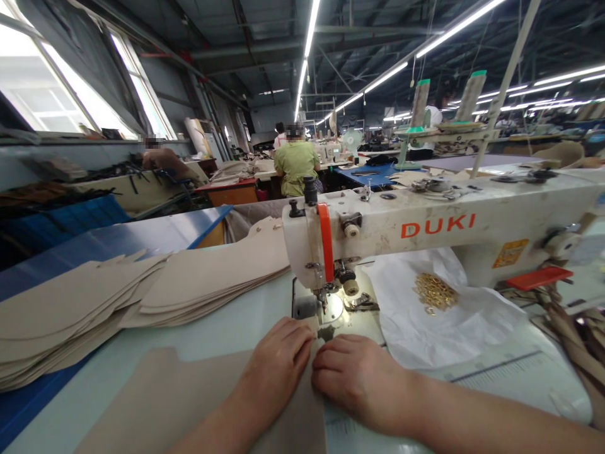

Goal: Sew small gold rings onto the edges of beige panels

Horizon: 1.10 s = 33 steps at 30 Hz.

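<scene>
A beige fabric panel [189, 391] lies flat on the pale machine table under my forearms, its edge just in front of the needle area of a white sewing machine [378, 221]. My left hand [276, 356] rests on the panel, fingers bent and closed on its edge. Beside it, my right hand [347, 375] is closed on the same edge, with curled fingers almost touching the left hand. The fingertips and whatever small part they pinch are hidden. Ahead of them, the presser foot [325, 302] stands over the lit needle plate [334, 309].
Stacked beige panels [208, 277] lie to the left. Small gold-coloured metal pieces [435, 293] sit on a white sheet [406, 334] right of the needle. Thread cones [418, 104] stand behind the machine. Farther off, a person in a green top [297, 164] faces away.
</scene>
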### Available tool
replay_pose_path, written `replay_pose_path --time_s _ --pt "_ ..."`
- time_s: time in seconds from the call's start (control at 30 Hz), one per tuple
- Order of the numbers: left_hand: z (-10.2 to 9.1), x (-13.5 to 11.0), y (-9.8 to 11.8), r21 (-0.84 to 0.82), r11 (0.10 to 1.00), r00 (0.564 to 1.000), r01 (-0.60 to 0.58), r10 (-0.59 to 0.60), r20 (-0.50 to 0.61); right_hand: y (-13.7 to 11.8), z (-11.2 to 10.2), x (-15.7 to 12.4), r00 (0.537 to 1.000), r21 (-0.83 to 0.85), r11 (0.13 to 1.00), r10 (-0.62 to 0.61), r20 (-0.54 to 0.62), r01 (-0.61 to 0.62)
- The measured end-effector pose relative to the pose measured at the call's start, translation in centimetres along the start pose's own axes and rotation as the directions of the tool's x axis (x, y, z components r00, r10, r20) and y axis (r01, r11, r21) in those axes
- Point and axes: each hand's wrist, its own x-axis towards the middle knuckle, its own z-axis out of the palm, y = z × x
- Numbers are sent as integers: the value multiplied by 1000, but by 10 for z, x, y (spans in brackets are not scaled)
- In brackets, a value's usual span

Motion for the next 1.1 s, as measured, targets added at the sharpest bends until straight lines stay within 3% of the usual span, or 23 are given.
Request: replay_pose_path --time_s 0.9,1.1 --pt "-1 1 2 -29 999 999 33 -33 -2 -2 -1 -2 999 -59 998 -8 39 10" --pt "-3 0 3 -25 1000 1000 17 -17 4 -4 -5 0 997 -135 991 16 71 -6"
